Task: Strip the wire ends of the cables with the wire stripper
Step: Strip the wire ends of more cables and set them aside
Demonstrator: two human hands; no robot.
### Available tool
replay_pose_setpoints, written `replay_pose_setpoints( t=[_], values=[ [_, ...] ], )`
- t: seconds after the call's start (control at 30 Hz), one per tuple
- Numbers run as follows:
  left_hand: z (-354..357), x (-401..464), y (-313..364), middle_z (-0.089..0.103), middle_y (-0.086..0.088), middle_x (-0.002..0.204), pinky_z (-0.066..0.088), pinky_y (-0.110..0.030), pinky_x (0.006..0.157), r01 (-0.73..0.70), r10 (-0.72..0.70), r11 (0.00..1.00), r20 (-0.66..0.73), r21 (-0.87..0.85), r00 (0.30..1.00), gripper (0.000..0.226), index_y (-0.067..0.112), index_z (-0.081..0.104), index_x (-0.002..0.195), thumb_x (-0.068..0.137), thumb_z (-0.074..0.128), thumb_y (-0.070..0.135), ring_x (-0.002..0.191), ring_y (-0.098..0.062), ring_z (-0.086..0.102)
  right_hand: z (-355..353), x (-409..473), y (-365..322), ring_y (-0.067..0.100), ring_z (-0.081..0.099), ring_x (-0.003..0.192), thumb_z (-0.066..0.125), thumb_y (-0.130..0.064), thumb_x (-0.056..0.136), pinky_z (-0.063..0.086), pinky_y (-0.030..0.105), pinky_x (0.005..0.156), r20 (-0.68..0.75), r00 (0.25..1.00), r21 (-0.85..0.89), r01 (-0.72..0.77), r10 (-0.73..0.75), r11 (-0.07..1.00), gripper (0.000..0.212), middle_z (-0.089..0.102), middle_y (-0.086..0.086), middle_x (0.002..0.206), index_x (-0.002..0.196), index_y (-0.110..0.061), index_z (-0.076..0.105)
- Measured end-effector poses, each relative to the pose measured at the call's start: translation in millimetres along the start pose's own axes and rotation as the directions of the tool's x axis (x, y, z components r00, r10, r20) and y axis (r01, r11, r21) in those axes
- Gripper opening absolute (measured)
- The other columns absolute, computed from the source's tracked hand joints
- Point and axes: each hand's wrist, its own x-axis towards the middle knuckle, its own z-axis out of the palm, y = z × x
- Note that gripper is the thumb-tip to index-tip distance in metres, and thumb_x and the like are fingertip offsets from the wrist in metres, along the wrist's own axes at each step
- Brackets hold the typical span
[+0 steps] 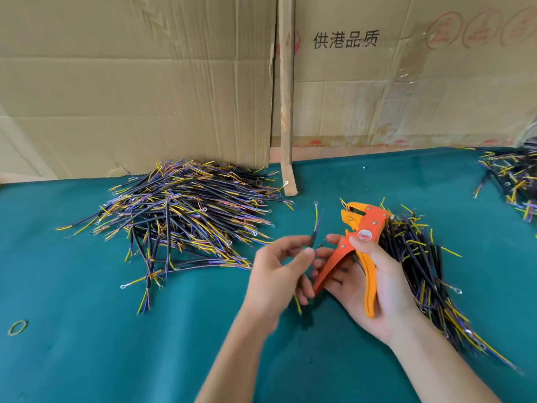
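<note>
My right hand (369,289) grips an orange wire stripper (361,228) by its handles, jaws pointing up and away from me. My left hand (279,274) pinches one short black cable (317,222) between thumb and fingers, just left of the stripper; its yellow and purple wire ends stick upward, one with a small ring terminal. The cable is beside the tool, not in its jaws. A big pile of black cables (186,216) lies to the left on the green table (87,315). A second bundle of cables (418,263) lies under and behind my right hand.
Cardboard sheets (145,82) stand along the table's far edge, with a wooden stick (286,97) leaning between them. A third cable heap (514,175) sits at the far right. A yellow rubber band (18,327) lies near the left front edge.
</note>
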Motion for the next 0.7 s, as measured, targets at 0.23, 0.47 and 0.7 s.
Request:
replay_pose_setpoints(
  t=[0.23,0.47,0.7],
  values=[
    [5,5,-15,0.055,0.006,0.061,0.039,-0.022,0.041,-0.008,0.007,0.998,-0.022,-0.055,1.0,0.028,0.02,0.071,0.112,0.085,0.062,0.017,0.042,-0.015,0.051,-4,0,-3,0.033,0.062,0.075,0.089,-0.034,0.064,0.057,0.049,0.075,0.085,0.995,-0.016,-0.048,0.05,0.999,0.067,0.066,0.029,0.12,0.12,-0.004,0.066],
    [3,11,-17,0.057,0.002,0.073,0.044,-0.024,0.045,-0.046,0.044,0.995,-0.025,-0.087,0.999,0.012,0.016,0.07,0.095,0.09,0.062,0.009,0.044,-0.021,0.054,-9,1,-3,0.034,0.059,0.073,0.086,-0.034,0.069,0.055,0.048,0.075,0.14,0.987,-0.109,-0.061,0.076,0.992,0.071,0.065,0.026,0.12,0.126,0.002,0.065],
    [-4,13,-15,0.055,0.001,0.079,0.048,-0.025,0.048,-0.014,0.017,0.995,0.028,-0.1,0.999,0.011,0.0,0.057,0.104,0.095,0.059,-0.006,0.049,-0.022,0.061,-10,0,-5,0.029,0.062,0.076,0.088,-0.036,0.066,0.056,0.045,0.075,0.173,0.985,-0.06,-0.014,0.025,0.998,0.074,0.057,0.016,0.146,0.13,-0.005,0.066]
  ],
)
